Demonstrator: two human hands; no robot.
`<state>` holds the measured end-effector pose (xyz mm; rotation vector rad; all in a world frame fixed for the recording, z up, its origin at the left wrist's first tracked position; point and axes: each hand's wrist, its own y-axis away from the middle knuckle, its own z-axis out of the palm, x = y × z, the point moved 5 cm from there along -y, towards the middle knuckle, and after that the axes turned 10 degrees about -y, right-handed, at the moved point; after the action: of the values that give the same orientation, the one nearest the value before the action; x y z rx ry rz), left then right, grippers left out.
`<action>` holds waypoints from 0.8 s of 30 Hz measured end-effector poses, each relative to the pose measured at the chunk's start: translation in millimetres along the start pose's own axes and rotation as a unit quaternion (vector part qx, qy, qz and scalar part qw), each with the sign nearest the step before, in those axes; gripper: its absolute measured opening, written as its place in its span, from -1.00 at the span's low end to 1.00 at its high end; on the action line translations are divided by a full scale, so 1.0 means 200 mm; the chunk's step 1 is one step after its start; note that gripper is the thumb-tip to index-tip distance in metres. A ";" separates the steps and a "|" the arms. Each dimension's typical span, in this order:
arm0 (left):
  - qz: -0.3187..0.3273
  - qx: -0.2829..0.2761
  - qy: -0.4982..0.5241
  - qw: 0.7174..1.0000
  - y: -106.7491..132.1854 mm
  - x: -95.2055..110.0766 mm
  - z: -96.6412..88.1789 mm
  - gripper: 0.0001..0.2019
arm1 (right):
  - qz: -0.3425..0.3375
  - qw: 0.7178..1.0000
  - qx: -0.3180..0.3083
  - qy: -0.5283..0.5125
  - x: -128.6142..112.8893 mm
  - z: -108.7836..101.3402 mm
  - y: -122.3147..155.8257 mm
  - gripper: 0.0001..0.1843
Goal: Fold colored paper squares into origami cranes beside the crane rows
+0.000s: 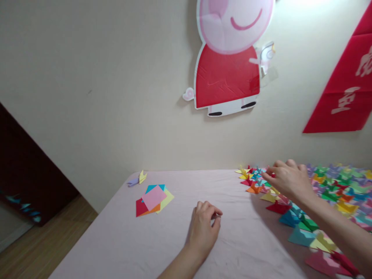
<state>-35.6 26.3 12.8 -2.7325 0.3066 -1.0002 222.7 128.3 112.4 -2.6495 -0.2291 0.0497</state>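
Observation:
My left hand (205, 224) rests on the pink cloth with its fingers loosely curled. A small gap shows between thumb and forefinger, and nothing is seen in it. My right hand (287, 178) reaches over the rows of folded paper cranes (279, 207) on the right. Its fingers point left and are bent together in a pinch above the back rows; whatever lies between the fingertips is hidden. Closest to those fingertips are small blue cranes (257, 174) and red ones. An orange crane (255, 188) sits just in front.
Square paper sheets (154, 197) in several colours lie fanned on the left of the table (116, 240). Behind them are a yellow folded piece (142, 177) and a purple one (133, 181). A wall (130, 97) with a pig cutout (228, 77) borders the table's back.

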 end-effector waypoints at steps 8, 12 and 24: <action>0.009 0.009 -0.012 1.000 0.00 -0.01 0.00 -0.79 | -0.181 0.961 0.013 -0.210 -0.36 -0.11 0.40 -0.64; 0.010 0.014 -0.028 0.999 0.01 0.00 0.00 -0.79 | -0.215 0.931 -0.060 -0.290 -0.61 0.06 0.65 -0.65; 0.003 0.025 -0.100 0.995 -0.03 -0.12 -0.12 -0.71 | -0.165 0.884 -0.187 -0.395 -0.69 0.20 0.73 -0.61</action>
<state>-68.5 35.8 18.4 -2.7550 0.2506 -0.7139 106.2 -4.8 9.3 -2.7611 -1.0425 1.0793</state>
